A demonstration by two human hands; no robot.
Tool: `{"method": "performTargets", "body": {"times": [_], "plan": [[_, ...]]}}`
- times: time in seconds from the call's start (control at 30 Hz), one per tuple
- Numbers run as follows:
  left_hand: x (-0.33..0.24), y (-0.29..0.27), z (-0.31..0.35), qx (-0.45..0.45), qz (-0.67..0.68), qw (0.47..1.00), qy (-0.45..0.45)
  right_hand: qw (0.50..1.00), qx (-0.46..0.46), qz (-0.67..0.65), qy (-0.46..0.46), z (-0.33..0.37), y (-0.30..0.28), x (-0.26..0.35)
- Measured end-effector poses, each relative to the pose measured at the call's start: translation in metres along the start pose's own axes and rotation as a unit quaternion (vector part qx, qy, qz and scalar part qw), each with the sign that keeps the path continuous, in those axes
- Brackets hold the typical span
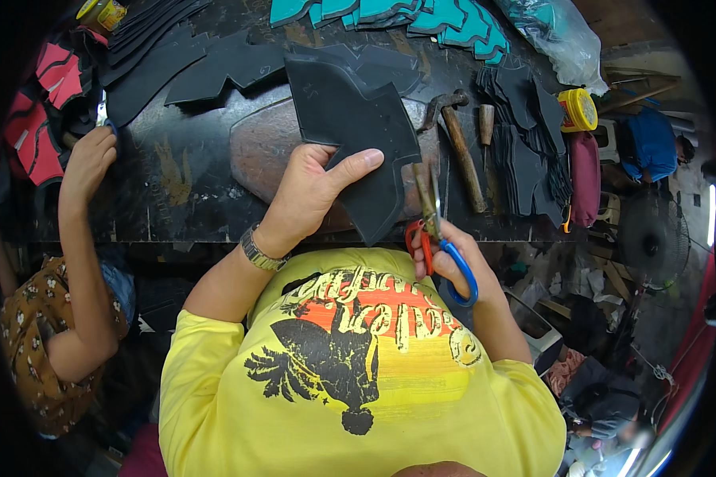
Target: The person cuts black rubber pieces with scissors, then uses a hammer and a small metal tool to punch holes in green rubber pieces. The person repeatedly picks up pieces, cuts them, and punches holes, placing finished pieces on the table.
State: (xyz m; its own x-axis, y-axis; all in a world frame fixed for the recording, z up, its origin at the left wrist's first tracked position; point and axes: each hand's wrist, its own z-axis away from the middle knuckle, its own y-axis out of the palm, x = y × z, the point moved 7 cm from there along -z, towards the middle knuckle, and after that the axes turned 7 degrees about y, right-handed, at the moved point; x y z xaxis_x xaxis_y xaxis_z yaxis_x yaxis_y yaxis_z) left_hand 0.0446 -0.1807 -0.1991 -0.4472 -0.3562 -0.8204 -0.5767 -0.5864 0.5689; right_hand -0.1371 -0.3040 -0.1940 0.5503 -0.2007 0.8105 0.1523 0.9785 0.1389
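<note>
My left hand (314, 187) grips a black flat cut piece (350, 111) with notched edges, its thumb lying across the top face. The piece is held over a worn brown slab (254, 147) on the dark table. In my right hand (471, 258) is a pair of scissors (432, 215) with one red and one blue handle loop. Their blades point away from me, close to the right edge of the black piece. Whether the blades touch it, I cannot tell.
A hammer (461, 151) and a wooden-handled tool (486, 131) lie right of the slab, beside stacked black pieces (521, 159). Teal pieces (453, 28) sit at the far edge. At left, a co-worker's hand (93, 159) holds scissors near red pieces (36, 143). A yellow tub (578, 110) stands at right.
</note>
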Motion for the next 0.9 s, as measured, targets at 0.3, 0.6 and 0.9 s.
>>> {"method": "performTargets", "body": {"times": [0.3, 0.6, 0.9], "plan": [[0.0021, -0.0024, 0.003, -0.026, -0.002, 0.999, -0.031, 0.999, -0.013, 0.038, 0.036, 0.0008, 0.0052, -0.0011], [0.0005, -0.0049, 0.0059, -0.033, 0.002, 0.999, -0.037, 0.999, -0.013, -0.003, 0.046, -0.0025, 0.0074, -0.0034], [-0.0001, -0.0059, 0.0048, -0.016, -0.03, 0.999, -0.038, 0.999, -0.02, -0.01, 0.031, -0.0029, 0.0068, -0.0048]]}}
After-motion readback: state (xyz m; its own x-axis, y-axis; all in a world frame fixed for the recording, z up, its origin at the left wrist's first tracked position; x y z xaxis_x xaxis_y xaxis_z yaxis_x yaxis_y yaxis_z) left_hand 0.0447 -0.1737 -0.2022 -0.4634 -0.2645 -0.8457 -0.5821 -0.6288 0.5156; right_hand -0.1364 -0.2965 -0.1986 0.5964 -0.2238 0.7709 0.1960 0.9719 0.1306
